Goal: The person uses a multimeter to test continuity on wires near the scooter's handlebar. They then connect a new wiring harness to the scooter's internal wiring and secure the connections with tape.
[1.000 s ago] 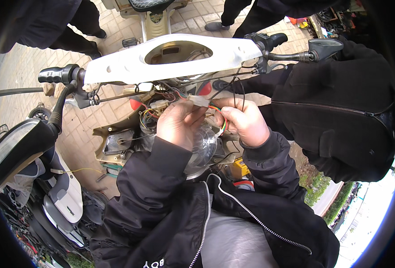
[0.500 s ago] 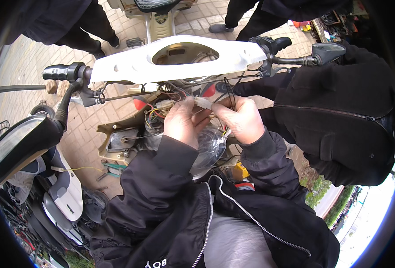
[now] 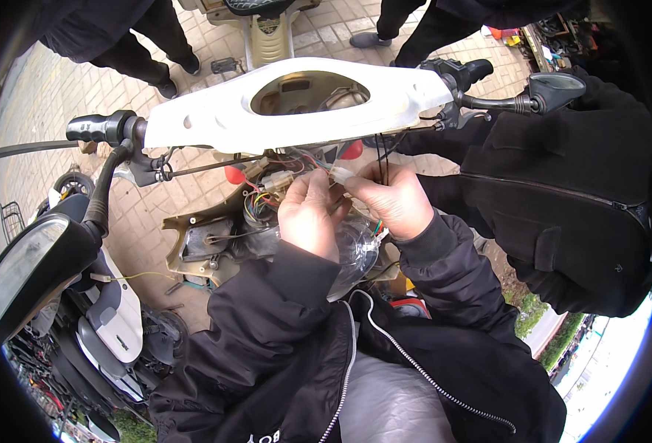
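My left hand (image 3: 309, 214) is closed around wires at a translucent white connector (image 3: 340, 174), just below the scooter's white handlebar cover (image 3: 296, 122). My right hand (image 3: 394, 201) pinches the same connector from the right, with black cables (image 3: 384, 155) hanging by its fingers. Tangled coloured wires and a cream connector (image 3: 277, 181) lie left of my left hand. Below both hands is a clear headlamp (image 3: 355, 255); some fingertips are hidden behind the connector and thumbs.
A co-worker in black (image 3: 554, 207) stands close on the right; two people's legs (image 3: 149, 55) (image 3: 414, 29) show behind. Left are a parked scooter (image 3: 115, 317), a mirror (image 3: 38, 266) and an open cream body panel (image 3: 182, 266) on paving (image 3: 141, 199).
My left hand has shifted slightly right and down. The coloured wires between my hands at first are now mostly hidden. The connector sits a little further right, still between my fingers.
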Demonstrator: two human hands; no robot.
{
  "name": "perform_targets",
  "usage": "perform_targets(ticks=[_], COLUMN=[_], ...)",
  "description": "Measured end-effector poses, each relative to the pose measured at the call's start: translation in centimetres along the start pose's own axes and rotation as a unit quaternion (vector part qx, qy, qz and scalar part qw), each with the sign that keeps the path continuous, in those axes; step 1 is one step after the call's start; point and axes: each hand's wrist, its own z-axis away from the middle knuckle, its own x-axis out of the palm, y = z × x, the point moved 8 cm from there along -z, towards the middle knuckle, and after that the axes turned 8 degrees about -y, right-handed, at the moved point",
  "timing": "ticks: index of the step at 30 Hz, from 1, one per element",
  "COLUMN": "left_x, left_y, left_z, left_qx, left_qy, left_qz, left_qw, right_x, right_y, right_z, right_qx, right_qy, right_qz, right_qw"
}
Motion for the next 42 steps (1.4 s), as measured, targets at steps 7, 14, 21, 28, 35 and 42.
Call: perform_targets(ticks=[7,14,21,28,35,42], left_x=[-0.1,0.6,1.8,3.4,3.1,2.2], left_y=[-0.1,0.5,1.1,0.9,0.9,1.2], left_z=[-0.2,0.5,2.9,4.1,4.1,4.8], left_qx=[0.006,0.004,0.011,0.023,0.008,-0.025], left_qy=[0.011,-0.116,-0.203,-0.274,-0.25,-0.243], left_qz=[-0.059,-0.028,-0.195,-0.509,-0.506,-0.385], left_qw=[0.998,0.993,0.96,0.816,0.825,0.89], right_x=[0.1,-0.5,-3.8,-3.5,-3.2,-2.7], right_y=[0.7,1.1,1.1,3.9,4.2,-0.6], right_z=[-0.5,-0.8,3.0,8.5,6.6,4.6], right_qx=[0.038,0.047,-0.033,-0.061,-0.068,-0.079], right_qy=[-0.009,-0.035,0.027,0.061,0.0,-0.135], right_qz=[-0.033,-0.097,-0.076,-0.03,-0.108,-0.099], right_qw=[0.999,0.994,0.996,0.996,0.992,0.983])
